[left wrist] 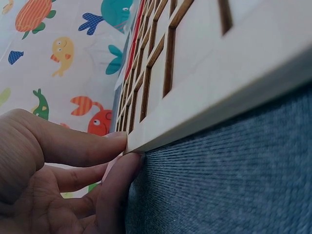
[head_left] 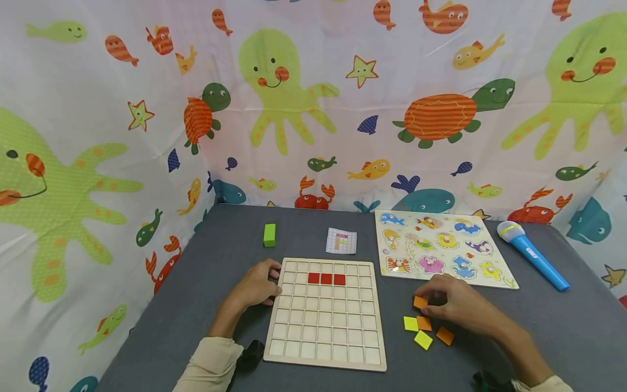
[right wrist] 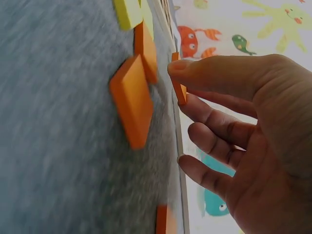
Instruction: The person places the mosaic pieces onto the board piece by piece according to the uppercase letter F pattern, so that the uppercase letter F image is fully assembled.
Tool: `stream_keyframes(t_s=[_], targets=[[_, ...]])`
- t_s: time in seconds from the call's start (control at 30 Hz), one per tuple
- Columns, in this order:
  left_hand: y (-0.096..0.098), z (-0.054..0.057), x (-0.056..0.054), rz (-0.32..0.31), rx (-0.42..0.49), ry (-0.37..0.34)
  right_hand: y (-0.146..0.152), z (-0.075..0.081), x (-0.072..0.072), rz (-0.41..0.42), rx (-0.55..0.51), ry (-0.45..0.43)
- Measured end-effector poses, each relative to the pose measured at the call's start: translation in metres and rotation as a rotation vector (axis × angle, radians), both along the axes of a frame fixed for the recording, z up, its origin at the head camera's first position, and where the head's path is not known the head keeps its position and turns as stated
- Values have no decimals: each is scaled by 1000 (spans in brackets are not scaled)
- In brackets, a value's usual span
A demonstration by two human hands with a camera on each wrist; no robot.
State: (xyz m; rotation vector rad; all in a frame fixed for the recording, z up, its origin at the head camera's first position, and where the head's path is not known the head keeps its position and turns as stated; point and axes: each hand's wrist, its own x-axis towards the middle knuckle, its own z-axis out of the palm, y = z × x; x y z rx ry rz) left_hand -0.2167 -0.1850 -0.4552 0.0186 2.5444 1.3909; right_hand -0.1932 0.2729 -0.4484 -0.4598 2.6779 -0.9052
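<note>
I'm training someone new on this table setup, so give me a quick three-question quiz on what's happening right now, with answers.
1. Multiple choice: what color square does the right hand pinch? A) yellow B) orange C) green
2. True or false: the left hand touches the left edge of the board, as the person sees it.
3. Count: how many red squares sit in the board?

Key:
1. B, an orange square
2. True
3. Three
</note>
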Motion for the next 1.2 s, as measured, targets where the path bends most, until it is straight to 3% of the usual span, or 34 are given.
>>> stream_keyframes(t_s=[0.43,0.7,1.2], targets=[[0,2,1,-2,6,0,-36,1,-12,111,-50,76],[-1,1,0,-3,8,-5,-60,5,-15,126,-33,81],[0,0,0,2,10,-2,-98,2,-25,235,-56,154]])
